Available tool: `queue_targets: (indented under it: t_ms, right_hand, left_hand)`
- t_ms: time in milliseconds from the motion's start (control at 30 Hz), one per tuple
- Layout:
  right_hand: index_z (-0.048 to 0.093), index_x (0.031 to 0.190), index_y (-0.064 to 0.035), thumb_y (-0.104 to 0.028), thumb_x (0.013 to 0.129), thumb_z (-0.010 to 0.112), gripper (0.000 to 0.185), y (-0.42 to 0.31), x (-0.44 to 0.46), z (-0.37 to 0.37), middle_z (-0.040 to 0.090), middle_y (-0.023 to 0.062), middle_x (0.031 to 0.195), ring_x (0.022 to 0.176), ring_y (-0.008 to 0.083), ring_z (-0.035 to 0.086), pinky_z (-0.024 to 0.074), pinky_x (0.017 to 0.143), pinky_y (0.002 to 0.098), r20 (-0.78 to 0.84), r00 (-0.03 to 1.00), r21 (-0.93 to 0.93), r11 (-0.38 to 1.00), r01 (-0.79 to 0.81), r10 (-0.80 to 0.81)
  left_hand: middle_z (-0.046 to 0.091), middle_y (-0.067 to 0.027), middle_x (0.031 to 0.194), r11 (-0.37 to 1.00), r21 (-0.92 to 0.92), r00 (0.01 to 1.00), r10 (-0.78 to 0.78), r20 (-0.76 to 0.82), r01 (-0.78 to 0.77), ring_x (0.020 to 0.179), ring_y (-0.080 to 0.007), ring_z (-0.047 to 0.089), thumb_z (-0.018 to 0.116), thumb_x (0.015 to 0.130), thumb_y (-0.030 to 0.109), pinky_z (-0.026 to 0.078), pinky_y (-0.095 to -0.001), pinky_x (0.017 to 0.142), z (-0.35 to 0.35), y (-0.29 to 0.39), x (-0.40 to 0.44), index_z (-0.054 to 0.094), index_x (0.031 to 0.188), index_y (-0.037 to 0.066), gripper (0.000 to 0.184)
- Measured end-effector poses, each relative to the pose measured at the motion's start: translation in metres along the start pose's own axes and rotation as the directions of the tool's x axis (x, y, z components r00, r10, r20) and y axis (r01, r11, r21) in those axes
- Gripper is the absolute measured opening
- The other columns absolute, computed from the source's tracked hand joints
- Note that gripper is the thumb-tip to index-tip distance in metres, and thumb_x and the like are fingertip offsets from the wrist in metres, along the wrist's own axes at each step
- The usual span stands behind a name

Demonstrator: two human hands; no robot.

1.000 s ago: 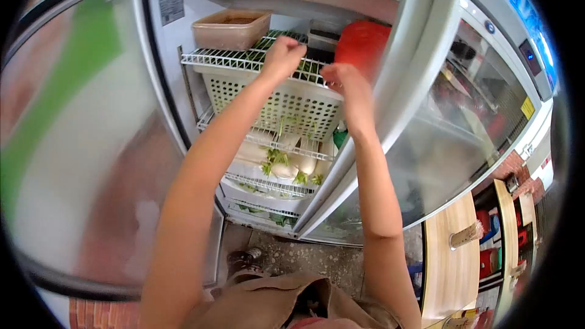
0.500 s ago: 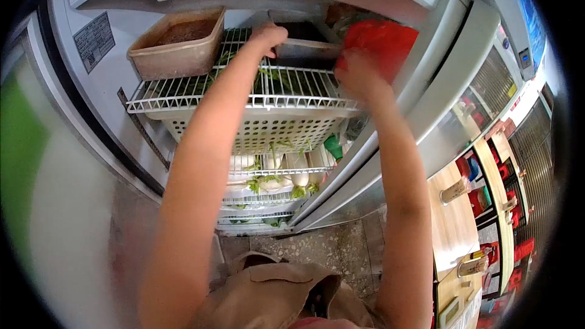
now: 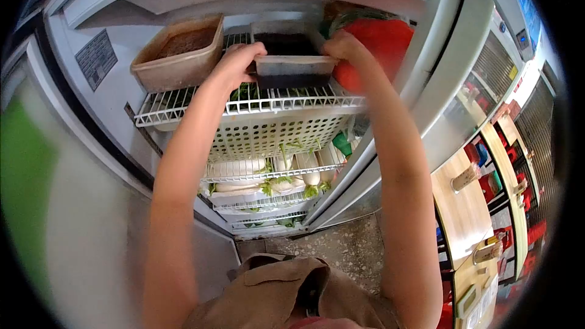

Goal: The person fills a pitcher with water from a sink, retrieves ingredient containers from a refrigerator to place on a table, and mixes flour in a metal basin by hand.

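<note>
A clear rectangular plastic container [image 3: 294, 73] with dark contents sits on the top wire shelf [image 3: 292, 105] of an upright fridge. My left hand [image 3: 239, 63] grips its left rim, the thumb lower down by its side. On the opposite side, my right hand [image 3: 342, 45] has its fingers curled over the right rim. Just beyond my right hand bulges a red plastic bag [image 3: 381, 45]. To the left stands a beige tub [image 3: 178, 58] with brown contents.
Beneath the top shelf is a white perforated basket [image 3: 268, 137]. White radishes [image 3: 309, 169] with green tops lie on a lower shelf. The fridge door frame [image 3: 420, 79] rises close to my right forearm. Wooden tables [image 3: 463, 201] stand at the right.
The dark-filled container has come forward towards the shelf's front edge. My right hand has moved from beside the red bag onto the container's right rim; my left hand has shifted left and nearer.
</note>
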State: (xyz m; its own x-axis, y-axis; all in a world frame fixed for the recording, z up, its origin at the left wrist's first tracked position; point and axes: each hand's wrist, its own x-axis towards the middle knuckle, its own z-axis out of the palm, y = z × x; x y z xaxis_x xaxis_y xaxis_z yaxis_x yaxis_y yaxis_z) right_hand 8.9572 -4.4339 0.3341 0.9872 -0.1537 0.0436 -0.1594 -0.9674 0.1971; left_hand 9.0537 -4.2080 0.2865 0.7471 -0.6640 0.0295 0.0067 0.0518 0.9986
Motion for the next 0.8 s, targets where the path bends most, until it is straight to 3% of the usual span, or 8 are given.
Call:
queue_targets:
  t_ms: [67,167,233,433,533,633,700,800]
  right_hand:
    - [0.066,0.095,-0.0028,-0.026,0.079,0.049,0.033,0.006,-0.002,-0.004,0.061,0.0213,0.105,0.100,0.0360,0.058,0.0455,0.087,0.0376,0.077,0.997,-0.084,0.996,-0.001,0.008]
    - [0.066,0.091,0.0002,-0.025,0.074,0.054,0.032,0.008,-0.023,0.003,0.063,0.0227,0.096,0.094,0.0351,0.060,0.0467,0.082,0.0358,-0.173,0.984,0.152,0.988,-0.022,0.048]
    - [0.066,0.089,0.0023,-0.024,0.069,0.059,0.034,0.003,-0.041,0.004,0.064,0.0234,0.092,0.092,0.0343,0.061,0.0458,0.080,0.0352,-0.179,0.907,0.655,0.734,-0.179,0.381]
    - [0.066,0.082,0.0032,-0.024,0.069,0.060,0.031,-0.037,-0.163,-0.024,0.064,0.0208,0.085,0.086,0.0318,0.060,0.0447,0.077,0.0355,-0.230,0.818,0.879,0.474,-0.059,0.528]
    - [0.061,0.076,0.0000,-0.023,0.072,0.057,0.024,-0.040,-0.225,-0.015,0.057,0.0077,0.073,0.072,0.0175,0.051,0.0393,0.062,0.0309,-0.186,0.809,0.950,0.311,0.004,0.558]
    - [0.060,0.075,0.0006,-0.022,0.071,0.057,0.023,-0.046,-0.316,-0.008,0.055,0.0071,0.071,0.071,0.0175,0.050,0.0394,0.063,0.0296,-0.119,0.813,0.985,0.172,0.023,0.570]
    - [0.061,0.077,0.0023,-0.021,0.070,0.058,0.025,-0.047,-0.383,0.004,0.057,0.0095,0.072,0.074,0.0200,0.053,0.0425,0.067,0.0306,-0.093,0.808,0.990,0.138,0.015,0.581]
    - [0.060,0.073,0.0030,-0.022,0.071,0.058,0.025,-0.048,-0.497,0.030,0.056,0.0089,0.065,0.065,0.0177,0.053,0.0432,0.061,0.0310,-0.119,0.769,0.980,0.199,-0.011,0.628]
  left_hand:
    - [0.055,-0.0069,0.083,0.996,-0.021,0.995,0.079,-0.067,-0.081,0.078,-0.0189,0.054,0.061,0.076,0.025,0.047,-0.0381,0.073,0.004,0.002,-0.010,0.055,0.084,0.004,0.024]
    - [0.053,-0.0066,0.085,0.985,-0.008,0.978,0.171,-0.119,-0.173,0.086,-0.0161,0.050,0.062,0.075,0.031,0.041,-0.0320,0.076,0.012,0.007,-0.037,0.057,0.086,0.003,0.030]
    - [0.052,-0.0052,0.084,0.963,0.078,0.948,0.270,-0.170,-0.260,0.083,-0.0148,0.048,0.062,0.075,0.034,0.038,-0.0293,0.075,0.019,0.011,-0.058,0.057,0.084,0.005,0.032]
    - [0.044,0.0039,0.070,0.850,0.126,0.837,0.525,-0.152,-0.511,0.069,-0.0093,0.039,0.061,0.079,0.033,0.030,-0.0250,0.064,0.055,0.026,-0.131,0.055,0.075,0.004,0.030]
    - [0.045,0.0039,0.072,0.811,0.139,0.810,0.581,-0.073,-0.569,0.072,-0.0088,0.040,0.059,0.080,0.032,0.031,-0.0251,0.067,0.077,0.026,-0.180,0.055,0.077,0.002,0.030]
    - [0.053,-0.0010,0.085,0.795,0.129,0.798,0.602,-0.037,-0.593,0.082,-0.0092,0.045,0.055,0.081,0.029,0.034,-0.0241,0.076,0.112,0.019,-0.238,0.056,0.083,0.000,0.028]
    - [0.054,-0.0150,0.121,0.791,-0.027,0.790,0.611,0.045,-0.611,0.114,-0.0202,0.048,0.051,0.084,0.019,0.032,-0.0310,0.100,0.139,0.002,-0.276,0.053,0.117,-0.008,0.042]
    - [0.051,-0.0187,0.125,0.776,-0.023,0.766,0.626,0.146,-0.630,0.119,-0.0247,0.045,0.047,0.085,0.020,0.028,-0.0346,0.105,0.180,-0.035,-0.336,0.051,0.118,-0.009,0.045]
